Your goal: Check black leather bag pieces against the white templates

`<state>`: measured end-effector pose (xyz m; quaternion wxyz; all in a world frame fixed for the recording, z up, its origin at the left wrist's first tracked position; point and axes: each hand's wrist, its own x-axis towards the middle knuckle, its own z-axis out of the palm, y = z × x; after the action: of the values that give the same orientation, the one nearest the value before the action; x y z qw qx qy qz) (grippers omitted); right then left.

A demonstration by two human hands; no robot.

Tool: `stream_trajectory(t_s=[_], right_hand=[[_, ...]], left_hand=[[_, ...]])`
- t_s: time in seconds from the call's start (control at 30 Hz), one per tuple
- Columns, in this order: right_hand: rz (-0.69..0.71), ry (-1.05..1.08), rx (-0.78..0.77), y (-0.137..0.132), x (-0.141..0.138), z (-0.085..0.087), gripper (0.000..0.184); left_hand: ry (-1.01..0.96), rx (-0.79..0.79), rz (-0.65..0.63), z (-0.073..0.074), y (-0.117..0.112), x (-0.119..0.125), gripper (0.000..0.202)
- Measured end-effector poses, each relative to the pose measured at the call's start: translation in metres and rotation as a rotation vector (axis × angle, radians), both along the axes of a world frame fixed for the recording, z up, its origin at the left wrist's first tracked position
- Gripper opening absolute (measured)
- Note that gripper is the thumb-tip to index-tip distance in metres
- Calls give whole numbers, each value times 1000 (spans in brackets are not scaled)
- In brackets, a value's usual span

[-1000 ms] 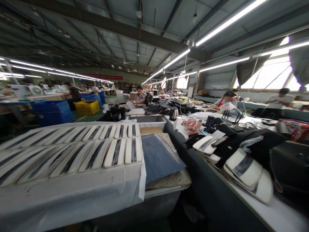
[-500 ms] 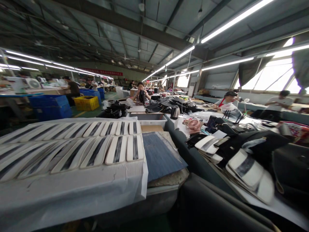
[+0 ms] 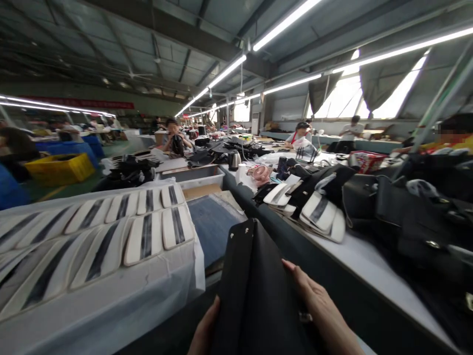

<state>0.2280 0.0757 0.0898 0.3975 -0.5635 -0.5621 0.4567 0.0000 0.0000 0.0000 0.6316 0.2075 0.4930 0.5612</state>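
A black leather bag [image 3: 254, 291] stands up in front of me at the bottom middle, with two small metal fittings at its top corner. My left hand [image 3: 207, 325] grips its left side; only the thumb area shows and the other fingers are hidden behind the leather. My right hand [image 3: 318, 301] presses against the right side, closed on the edge with its fingertips partly hidden. A small metal piece [image 3: 305, 317] shows beside the right palm. White flap-shaped pieces [image 3: 179, 227] with dark centre stripes lie in rows on the left table.
White sheeting [image 3: 155, 276] covers the left table. A blue-grey board [image 3: 214, 222] lies beyond the bag. On the right bench are stacked white pieces [image 3: 320, 214], black bags [image 3: 406, 207], a pink fan [image 3: 260, 173] and a kettle [image 3: 233, 160]. A yellow crate [image 3: 61, 170] and several people are farther off.
My view has swung to the right, so the tables appear farther left. Both hands have come into view, holding the black bag upright; earlier, black leather showed at the bottom right without hands.
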Motion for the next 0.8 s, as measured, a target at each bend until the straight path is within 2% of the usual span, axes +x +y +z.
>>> stream_trajectory(t_s=[0.07, 0.13, 0.2, 0.3, 0.37, 0.43, 0.57, 0.7, 0.8], right_hand=[[7, 120, -73, -13, 1, -5, 78], [-13, 150, -39, -27, 0, -4, 73], [-34, 119, 55, -40, -6, 0, 68], [-71, 65, 124, -54, -19, 5, 71], [-108, 27, 130, -57, -28, 6, 73], [-159, 16, 141, -57, -34, 5, 71], [-239, 90, 179, -55, -37, -2, 60], [-297, 165, 208, -61, -31, -12, 51], [-389, 103, 241, -70, -23, -22, 48]], left_hand=[[-31, -1, 32, -1, 3, 0, 50], [-66, 30, 73, -3, 6, 3, 47], [-95, 71, 59, -5, 7, 10, 58], [-162, 124, -12, -7, 9, 19, 86], [-165, 178, -23, -6, 11, 23, 89], [-73, 254, -30, -2, 15, 24, 81], [269, 391, -58, 11, 26, 22, 65], [629, 495, 2, 22, 29, 25, 41], [706, 527, -38, 21, 22, 34, 35]])
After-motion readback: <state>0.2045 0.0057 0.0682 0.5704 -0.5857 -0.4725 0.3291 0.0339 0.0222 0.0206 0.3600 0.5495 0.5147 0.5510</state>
